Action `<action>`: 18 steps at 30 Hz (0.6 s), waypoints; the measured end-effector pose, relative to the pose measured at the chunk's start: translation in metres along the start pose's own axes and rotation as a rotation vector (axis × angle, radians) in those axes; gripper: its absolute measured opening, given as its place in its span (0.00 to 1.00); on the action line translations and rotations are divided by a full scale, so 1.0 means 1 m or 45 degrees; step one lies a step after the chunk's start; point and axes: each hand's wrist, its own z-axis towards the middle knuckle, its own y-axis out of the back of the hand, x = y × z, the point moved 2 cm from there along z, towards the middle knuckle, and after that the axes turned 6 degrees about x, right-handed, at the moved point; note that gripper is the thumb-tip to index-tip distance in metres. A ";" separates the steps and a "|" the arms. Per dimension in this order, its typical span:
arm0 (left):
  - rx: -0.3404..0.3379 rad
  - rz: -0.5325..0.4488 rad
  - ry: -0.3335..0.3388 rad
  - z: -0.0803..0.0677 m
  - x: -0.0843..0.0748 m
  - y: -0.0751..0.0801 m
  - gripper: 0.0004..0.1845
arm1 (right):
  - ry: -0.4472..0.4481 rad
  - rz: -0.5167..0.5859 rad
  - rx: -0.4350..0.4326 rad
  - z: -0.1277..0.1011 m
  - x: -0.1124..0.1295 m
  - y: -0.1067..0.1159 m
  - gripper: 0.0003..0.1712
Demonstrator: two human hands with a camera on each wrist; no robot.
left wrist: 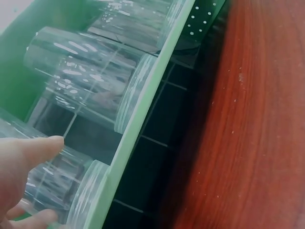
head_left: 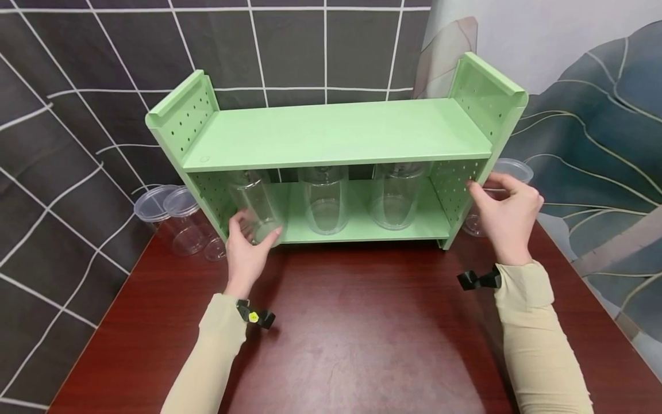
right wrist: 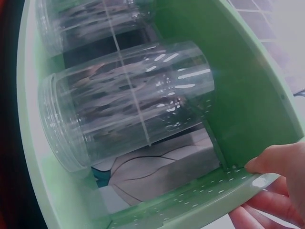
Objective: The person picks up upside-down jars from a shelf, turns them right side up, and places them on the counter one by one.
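Note:
A light-green two-tier shelf rack (head_left: 331,138) stands on the table. My left hand (head_left: 247,247) holds a clear plastic jar (head_left: 254,198) at the left of the lower shelf, with thumb and fingers on either side near its base. This jar leans slightly in the head view. Beside it on the same shelf stand a middle clear jar (head_left: 324,201) and a right clear jar (head_left: 396,198). In the right wrist view the ribbed rim (right wrist: 59,124) of the right jar faces the lower shelf. My right hand (head_left: 509,213) pinches the front edge of the rack's perforated right side panel (right wrist: 190,200).
Several clear jars with lids (head_left: 182,202) stand on the table outside the rack's left side. Another lidded jar (head_left: 513,169) stands outside its right side, partly behind my right hand. The dark red table (head_left: 362,322) meets a dark tiled wall (head_left: 289,52) at the back.

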 end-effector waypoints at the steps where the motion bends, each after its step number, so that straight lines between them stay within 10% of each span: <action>1: 0.001 0.008 -0.006 -0.002 0.000 0.001 0.46 | -0.001 0.001 0.000 0.000 0.000 0.000 0.16; 18: 0.091 -0.036 -0.223 -0.035 -0.020 0.003 0.40 | -0.008 -0.006 -0.006 0.000 0.001 0.000 0.16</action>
